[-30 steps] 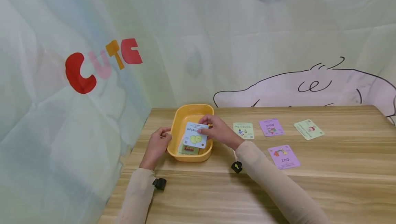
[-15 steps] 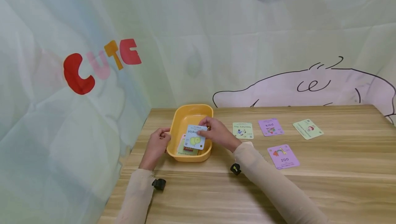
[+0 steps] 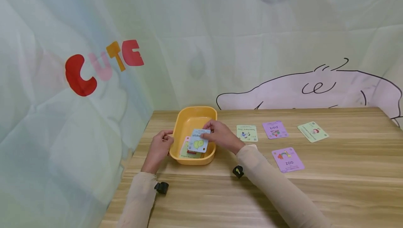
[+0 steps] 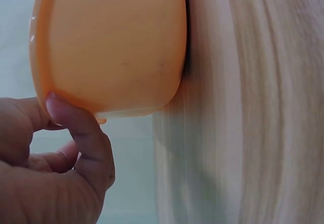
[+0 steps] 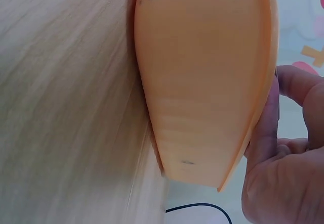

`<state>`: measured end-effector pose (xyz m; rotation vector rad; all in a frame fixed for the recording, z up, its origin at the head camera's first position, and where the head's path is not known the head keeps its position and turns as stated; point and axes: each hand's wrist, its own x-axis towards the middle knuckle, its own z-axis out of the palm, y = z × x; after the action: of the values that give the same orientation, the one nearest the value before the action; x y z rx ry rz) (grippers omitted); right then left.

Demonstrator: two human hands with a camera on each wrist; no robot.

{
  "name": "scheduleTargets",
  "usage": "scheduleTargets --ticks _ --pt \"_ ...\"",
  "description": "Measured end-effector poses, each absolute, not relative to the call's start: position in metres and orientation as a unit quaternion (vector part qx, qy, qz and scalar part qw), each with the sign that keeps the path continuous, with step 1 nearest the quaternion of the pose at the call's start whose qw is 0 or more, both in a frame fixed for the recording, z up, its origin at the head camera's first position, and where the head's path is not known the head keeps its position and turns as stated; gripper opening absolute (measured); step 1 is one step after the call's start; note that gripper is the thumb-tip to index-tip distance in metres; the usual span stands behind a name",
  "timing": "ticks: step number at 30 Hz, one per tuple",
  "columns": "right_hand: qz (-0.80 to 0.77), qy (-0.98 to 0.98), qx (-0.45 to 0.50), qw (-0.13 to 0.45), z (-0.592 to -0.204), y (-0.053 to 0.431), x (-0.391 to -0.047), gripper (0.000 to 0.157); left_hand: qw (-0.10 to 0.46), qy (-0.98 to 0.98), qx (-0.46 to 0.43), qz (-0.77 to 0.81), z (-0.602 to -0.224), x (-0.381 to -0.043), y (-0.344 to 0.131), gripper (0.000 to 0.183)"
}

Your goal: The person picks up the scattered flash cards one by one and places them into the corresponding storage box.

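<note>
In the head view, my left hand (image 3: 159, 150) pinches the left rim of a yellow plastic basin (image 3: 185, 123). The left wrist view shows thumb and finger on that basin's (image 4: 116, 42) rim. My right hand (image 3: 224, 137) holds a blue flash card (image 3: 196, 145) with a melon picture, over the inside of the basin. Under it lie a green card (image 3: 186, 155) and a card with a pink edge, both partly covered. From the right wrist, the basin's outer wall (image 5: 202, 92) hides the card; right-hand fingers (image 5: 266, 128) show at the rim.
Right of the basin, the wooden table (image 3: 349, 172) bears a green Teachers' Day card (image 3: 247, 133), a purple park card (image 3: 275, 130), another green card (image 3: 313, 131) and a purple zoo card (image 3: 288, 159). A pale card (image 3: 253, 146) is mostly hidden by my right sleeve. Printed cloth (image 3: 189, 46) hangs behind.
My right hand has lowered the melon card slightly toward the near end of the basin, uncovering a pink-edged card. The left hand stays on the rim.
</note>
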<state>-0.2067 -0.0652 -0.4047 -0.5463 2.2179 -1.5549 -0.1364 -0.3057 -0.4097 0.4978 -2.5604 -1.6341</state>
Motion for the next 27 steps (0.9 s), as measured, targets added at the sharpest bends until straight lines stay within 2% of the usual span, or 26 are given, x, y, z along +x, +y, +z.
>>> scheduleTargets --ticks 10,20,27 --pt "-0.561 0.782 -0.190 0.192 -0.4021 -0.0656 -0.2061 0.027 0.040 -0.833 0.157 -0.529 -0.4106 -0.1365 -0.3060 0.037" --pt "-0.568 0.769 -0.210 0.204 -0.4029 -0.0660 -0.2052 0.043 0.036 -0.832 0.153 -0.533 -0.4099 -0.1344 -0.3075 0.037" --pt "-0.590 0.747 -0.225 0.209 -0.4063 -0.0619 -0.2043 0.034 0.033 -0.832 0.156 -0.531 -0.4103 -0.1346 -0.3083 0.036"
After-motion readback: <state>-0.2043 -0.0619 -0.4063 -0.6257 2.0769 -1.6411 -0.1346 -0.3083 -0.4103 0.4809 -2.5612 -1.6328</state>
